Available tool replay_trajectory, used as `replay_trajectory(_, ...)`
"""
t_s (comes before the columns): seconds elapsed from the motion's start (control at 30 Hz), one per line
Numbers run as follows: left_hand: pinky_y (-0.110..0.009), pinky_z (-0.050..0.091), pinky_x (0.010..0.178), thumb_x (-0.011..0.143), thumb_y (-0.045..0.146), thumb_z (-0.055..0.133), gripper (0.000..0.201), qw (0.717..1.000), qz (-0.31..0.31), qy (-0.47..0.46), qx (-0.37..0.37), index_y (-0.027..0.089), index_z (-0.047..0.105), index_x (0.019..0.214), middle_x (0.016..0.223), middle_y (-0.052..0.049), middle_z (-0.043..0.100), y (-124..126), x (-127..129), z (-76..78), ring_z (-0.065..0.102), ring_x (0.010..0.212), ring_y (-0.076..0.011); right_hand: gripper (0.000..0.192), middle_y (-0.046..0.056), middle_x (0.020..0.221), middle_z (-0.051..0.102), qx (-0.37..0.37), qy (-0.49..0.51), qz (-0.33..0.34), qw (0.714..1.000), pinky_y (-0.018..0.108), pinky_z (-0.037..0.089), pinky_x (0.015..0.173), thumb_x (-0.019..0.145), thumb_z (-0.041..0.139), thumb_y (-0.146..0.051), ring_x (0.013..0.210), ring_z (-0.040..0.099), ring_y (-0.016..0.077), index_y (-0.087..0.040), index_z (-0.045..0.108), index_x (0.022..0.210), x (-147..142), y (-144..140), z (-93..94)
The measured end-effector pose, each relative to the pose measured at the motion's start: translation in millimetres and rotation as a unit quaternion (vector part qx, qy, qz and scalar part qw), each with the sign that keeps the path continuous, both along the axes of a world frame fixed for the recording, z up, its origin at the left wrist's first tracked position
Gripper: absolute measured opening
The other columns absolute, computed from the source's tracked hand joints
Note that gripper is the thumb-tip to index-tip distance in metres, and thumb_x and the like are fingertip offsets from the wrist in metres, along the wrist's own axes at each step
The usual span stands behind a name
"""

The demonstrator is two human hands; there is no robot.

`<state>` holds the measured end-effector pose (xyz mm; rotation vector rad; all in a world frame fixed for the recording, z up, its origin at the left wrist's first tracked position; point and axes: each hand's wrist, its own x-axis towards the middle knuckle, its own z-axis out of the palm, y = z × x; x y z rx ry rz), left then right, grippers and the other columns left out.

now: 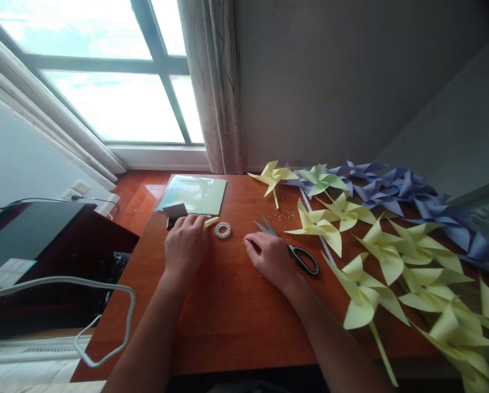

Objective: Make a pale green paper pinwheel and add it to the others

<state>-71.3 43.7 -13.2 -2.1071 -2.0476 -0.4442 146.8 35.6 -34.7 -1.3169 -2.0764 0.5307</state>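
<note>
Left hand [186, 243]: fingers curled, hold can't be told | right hand [271, 256]: fingers bent, grip also unclear | short yellow piece [212, 221]: at left hand's right side, beside tape roll [228, 231]; probably light, crushable; pinch free end gently

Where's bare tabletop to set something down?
Bare table shows between the forearms, plus a strip between the green folder and the farthest yellow pinwheel. Crowded: the right side, with overlapping yellow and purple pinwheels; scissors lie beside the right hand.
</note>
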Motion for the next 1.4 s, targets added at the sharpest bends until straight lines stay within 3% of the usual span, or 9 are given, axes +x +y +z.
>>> replay_trajectory(0.3,-0.041,0.043,0.078,0.093,0.021,0.052,0.029,0.999,-0.01,-0.019,-0.046,0.019,0.074,0.112,0.111,-0.017,0.075,1.2,-0.1,-1.7,0.063,0.103,-0.0364,0.018,0.005,0.091,0.078,0.002,0.023,0.006,1.0,0.027,0.049,0.081,0.097,0.055,-0.02,0.085,0.072,0.0189,-0.021,0.072,0.089,1.6,-2.1,3.1)
replay_trajectory(0.43,-0.037,0.045,0.078,0.09,0.029,0.062,0.024,0.975,0.006,-0.222,0.006,0.023,0.076,0.108,0.107,-0.011,0.074,0.2,4.5,9.0,0.066,0.093,-0.0289,0.018,0.004,0.088,0.078,-0.006,0.088,-0.011,0.996,0.027,0.051,0.077,0.096,0.056,-0.022,0.079,0.071,0.0179,-0.021,0.073,0.089,4.4,-0.8,6.7)
replay_trajectory(0.53,-0.031,0.05,0.077,0.079,0.035,0.079,0.036,0.824,-0.043,-0.564,-0.014,0.021,0.074,0.112,0.097,-0.007,0.074,-2.8,18.1,19.4,0.068,0.084,-0.0214,0.017,0.002,0.081,0.076,-0.037,0.184,-0.029,0.982,0.027,0.051,0.067,0.095,0.058,-0.027,0.071,0.068,0.0168,-0.021,0.074,0.091,6.9,-0.6,11.5)
replay_trajectory(0.63,-0.029,0.053,0.074,0.072,0.032,0.087,0.046,0.672,-0.066,-0.733,-0.084,0.021,0.071,0.114,0.097,-0.004,0.071,-6.8,33.5,24.5,0.068,0.083,-0.0181,0.018,0.003,0.086,0.076,-0.065,0.227,-0.033,0.971,0.026,0.051,0.064,0.095,0.059,-0.03,0.071,0.067,0.0161,-0.02,0.074,0.094,8.3,-1.1,16.0)
replay_trajectory(0.83,-0.025,0.057,0.077,0.073,0.026,0.087,0.046,0.57,-0.062,-0.808,-0.133,0.02,0.071,0.116,0.092,-0.002,0.068,-10.0,47.1,12.9,0.067,0.083,-0.0142,0.016,0.004,0.093,0.076,-0.079,0.194,-0.028,0.977,0.025,0.051,0.067,0.096,0.06,-0.03,0.077,0.068,0.016,-0.02,0.073,0.097,15.4,3.6,18.4)
replay_trajectory(1.0,-0.024,0.058,0.075,0.073,0.025,0.087,0.037,0.565,-0.046,-0.815,-0.122,0.017,0.073,0.107,0.092,-0.003,0.067,-9.3,42.0,7.4,0.067,0.084,-0.0146,0.013,0.007,0.096,0.074,-0.053,-0.046,-0.095,0.993,0.033,0.049,0.08,0.095,0.059,-0.022,0.09,0.068,0.0226,-0.019,0.071,0.095,35.7,3.7,23.1)
replay_trajectory(1.2,-0.026,0.057,0.075,0.075,0.027,0.085,0.03,0.578,-0.05,-0.806,-0.115,0.017,0.071,0.1,0.091,-0.002,0.067,-10.3,33.8,10.8,0.067,0.084,-0.0151,0.01,0.009,0.103,0.072,-0.107,-0.261,-0.179,0.943,0.035,0.044,0.072,0.094,0.063,-0.03,0.093,0.068,0.0279,-0.021,0.067,0.093,47.6,-18.3,35.3)
replay_trajectory(1.3,-0.028,0.056,0.077,0.078,0.03,0.081,0.027,0.652,-0.056,-0.749,-0.105,0.018,0.068,0.098,0.092,-0.003,0.068,-10.7,32.0,11.0,0.069,0.085,-0.0169,0.011,0.012,0.104,0.071,-0.126,-0.3,-0.171,0.93,0.037,0.044,0.076,0.093,0.065,-0.03,0.101,0.066,0.0311,-0.019,0.065,0.096,46.5,-24.1,37.6)
replay_trajectory(1.4,-0.031,0.055,0.076,0.084,0.031,0.073,0.022,0.803,-0.085,-0.589,-0.04,0.019,0.066,0.101,0.091,-0.004,0.069,-10.7,28.0,12.4,0.069,0.082,-0.0191,0.013,0.012,0.102,0.071,-0.144,-0.31,-0.15,0.928,0.038,0.044,0.079,0.092,0.066,-0.031,0.103,0.066,0.0319,-0.019,0.062,0.094,43.7,-26.9,38.5)
